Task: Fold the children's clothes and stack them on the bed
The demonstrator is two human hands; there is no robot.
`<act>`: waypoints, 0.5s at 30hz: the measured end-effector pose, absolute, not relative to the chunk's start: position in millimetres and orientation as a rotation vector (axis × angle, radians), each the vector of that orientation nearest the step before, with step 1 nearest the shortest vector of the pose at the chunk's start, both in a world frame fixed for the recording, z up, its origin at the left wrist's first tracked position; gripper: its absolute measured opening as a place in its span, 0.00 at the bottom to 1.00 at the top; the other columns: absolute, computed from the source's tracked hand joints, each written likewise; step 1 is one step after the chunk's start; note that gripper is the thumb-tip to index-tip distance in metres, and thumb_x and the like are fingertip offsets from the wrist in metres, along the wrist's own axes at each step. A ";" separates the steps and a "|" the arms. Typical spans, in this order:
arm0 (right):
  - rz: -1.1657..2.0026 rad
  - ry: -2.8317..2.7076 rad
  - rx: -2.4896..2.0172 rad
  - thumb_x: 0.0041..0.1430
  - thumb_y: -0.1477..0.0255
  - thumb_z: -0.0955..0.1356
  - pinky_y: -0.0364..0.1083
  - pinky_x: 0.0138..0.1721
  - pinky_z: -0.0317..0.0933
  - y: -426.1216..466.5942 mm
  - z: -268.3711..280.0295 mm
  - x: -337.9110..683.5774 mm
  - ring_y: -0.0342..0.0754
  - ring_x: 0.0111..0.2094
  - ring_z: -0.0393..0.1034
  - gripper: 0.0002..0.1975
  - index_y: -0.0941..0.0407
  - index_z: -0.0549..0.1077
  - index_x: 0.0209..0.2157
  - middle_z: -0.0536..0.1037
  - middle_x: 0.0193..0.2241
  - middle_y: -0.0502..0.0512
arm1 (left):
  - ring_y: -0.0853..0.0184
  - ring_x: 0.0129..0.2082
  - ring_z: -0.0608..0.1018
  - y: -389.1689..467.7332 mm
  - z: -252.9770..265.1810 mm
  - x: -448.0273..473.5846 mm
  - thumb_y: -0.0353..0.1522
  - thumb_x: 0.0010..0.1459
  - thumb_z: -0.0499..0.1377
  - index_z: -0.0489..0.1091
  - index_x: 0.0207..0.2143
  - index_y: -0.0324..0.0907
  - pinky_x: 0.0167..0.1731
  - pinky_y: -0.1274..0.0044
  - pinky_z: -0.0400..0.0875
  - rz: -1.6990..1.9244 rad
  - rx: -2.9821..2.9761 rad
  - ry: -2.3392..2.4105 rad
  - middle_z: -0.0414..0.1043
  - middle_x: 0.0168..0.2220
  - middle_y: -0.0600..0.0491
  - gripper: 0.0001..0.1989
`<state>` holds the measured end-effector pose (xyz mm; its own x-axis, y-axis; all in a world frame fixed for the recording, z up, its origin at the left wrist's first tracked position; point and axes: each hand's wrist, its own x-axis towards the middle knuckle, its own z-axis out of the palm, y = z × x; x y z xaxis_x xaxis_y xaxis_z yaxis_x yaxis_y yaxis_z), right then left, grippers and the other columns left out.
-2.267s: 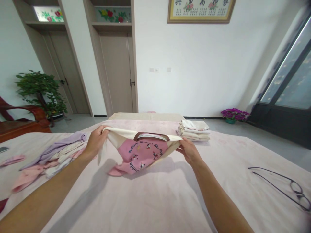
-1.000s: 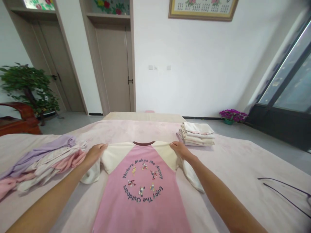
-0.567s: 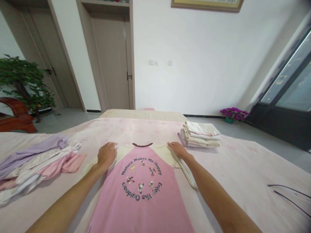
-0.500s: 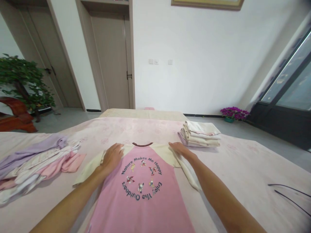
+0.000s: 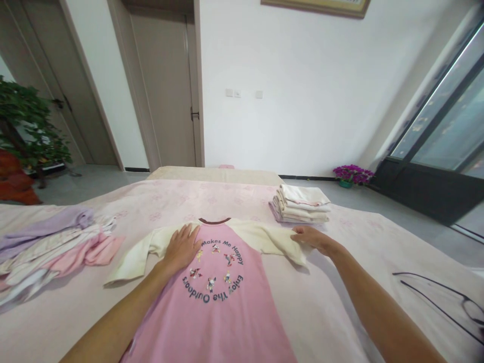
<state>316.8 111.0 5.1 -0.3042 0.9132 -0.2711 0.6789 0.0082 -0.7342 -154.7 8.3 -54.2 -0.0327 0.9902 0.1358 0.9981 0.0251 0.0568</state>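
A pink shirt [image 5: 215, 322] with cream sleeves, a dark neckband and a ring of printed words and small figures lies spread before me, collar away from me. My left hand [image 5: 184, 246] rests flat on its left shoulder, fingers spread. Out to the right, my right hand [image 5: 312, 238] pinches the cream right sleeve [image 5: 280, 239] near its end. The left sleeve [image 5: 132, 259] lies bent outward on the cloth.
A stack of folded clothes [image 5: 302, 204] stands beyond my right hand. Loose clothes [image 5: 64, 249] lie heaped at left. Eyeglasses [image 5: 446, 297] rest at right on the pale pink cloth [image 5: 200, 196]. Beyond are potted purple flowers [image 5: 351, 175] and a door [image 5: 162, 85].
My right hand has moved from the shoulder outward to the right, and the right sleeve now extends sideways. My left hand has shifted slightly inward onto the shirt. The view has turned a little right.
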 end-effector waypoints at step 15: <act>-0.035 -1.736 -2.114 0.61 0.66 0.63 0.50 0.44 0.61 107.7 -17.7 324.2 0.56 0.47 0.70 0.18 0.57 0.73 0.51 0.75 0.49 0.63 | 0.52 0.68 0.53 8.1 -56.6 -155.1 0.45 0.67 0.44 0.54 0.67 0.44 0.64 0.57 0.46 -0.238 -2.146 -2.184 0.50 0.69 0.42 0.30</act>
